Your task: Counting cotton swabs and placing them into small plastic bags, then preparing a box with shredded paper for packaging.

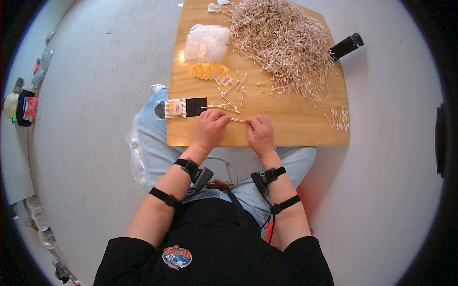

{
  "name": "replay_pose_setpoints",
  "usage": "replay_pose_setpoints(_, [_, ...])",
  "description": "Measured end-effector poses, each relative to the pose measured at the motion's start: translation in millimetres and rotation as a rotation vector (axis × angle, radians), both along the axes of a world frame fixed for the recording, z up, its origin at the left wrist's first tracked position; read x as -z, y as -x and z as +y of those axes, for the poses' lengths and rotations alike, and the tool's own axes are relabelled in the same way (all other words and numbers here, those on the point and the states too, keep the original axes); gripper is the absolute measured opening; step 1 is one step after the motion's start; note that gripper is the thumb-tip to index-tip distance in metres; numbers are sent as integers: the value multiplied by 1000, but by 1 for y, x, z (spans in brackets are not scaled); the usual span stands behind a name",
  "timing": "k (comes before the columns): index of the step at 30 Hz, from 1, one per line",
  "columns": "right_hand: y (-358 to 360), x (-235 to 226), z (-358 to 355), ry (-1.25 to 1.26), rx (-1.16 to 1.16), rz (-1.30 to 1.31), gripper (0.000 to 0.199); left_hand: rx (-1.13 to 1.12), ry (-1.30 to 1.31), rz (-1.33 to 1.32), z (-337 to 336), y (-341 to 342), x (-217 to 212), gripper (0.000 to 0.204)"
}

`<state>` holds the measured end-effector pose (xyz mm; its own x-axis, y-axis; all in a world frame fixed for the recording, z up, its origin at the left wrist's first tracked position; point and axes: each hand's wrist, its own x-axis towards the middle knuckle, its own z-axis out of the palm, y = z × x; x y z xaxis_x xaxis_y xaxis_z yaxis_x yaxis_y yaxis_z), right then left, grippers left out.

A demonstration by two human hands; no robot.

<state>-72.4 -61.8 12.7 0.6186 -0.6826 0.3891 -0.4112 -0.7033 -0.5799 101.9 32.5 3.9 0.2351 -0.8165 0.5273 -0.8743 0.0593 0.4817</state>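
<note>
Near the front edge of the wooden table, my left hand (213, 126) and my right hand (261, 135) pinch opposite ends of a cotton swab (238, 120). Whether more than one swab lies between my fingers cannot be made out. Several loose swabs (230, 101) lie scattered just beyond my hands. To the left, a packet of swabs in a row with a yellow card (175, 108) sits at the table's left edge, beside a black strip (196, 107) that reaches close to my left hand.
A large heap of cotton swabs (281, 43) covers the far right of the table (305, 128). Clear plastic bags (206, 44) and yellow cards (210, 72) lie at the left. More swabs (339, 119) line the right edge, below a black cylinder (347, 46).
</note>
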Motion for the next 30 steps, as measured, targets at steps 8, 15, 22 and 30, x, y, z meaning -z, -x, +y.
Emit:
replay_pose_setpoints(8, [-12,2,10,-118,-76,-108,11,90,-114,41,-14,11,2,13])
replay_pose_setpoints(15, [-14,0,2,-312,53,-139,15,-296,-52,211,8,-18,-2,18])
replay_pose_setpoints(22, [-36,-5,-8,-242,59,38,10,-282,-180,155,10,-25,-1,15])
replay_pose_setpoints(30, [-21,4,-22,-276,16,133,6,-253,-189,268,15,-32,3,9])
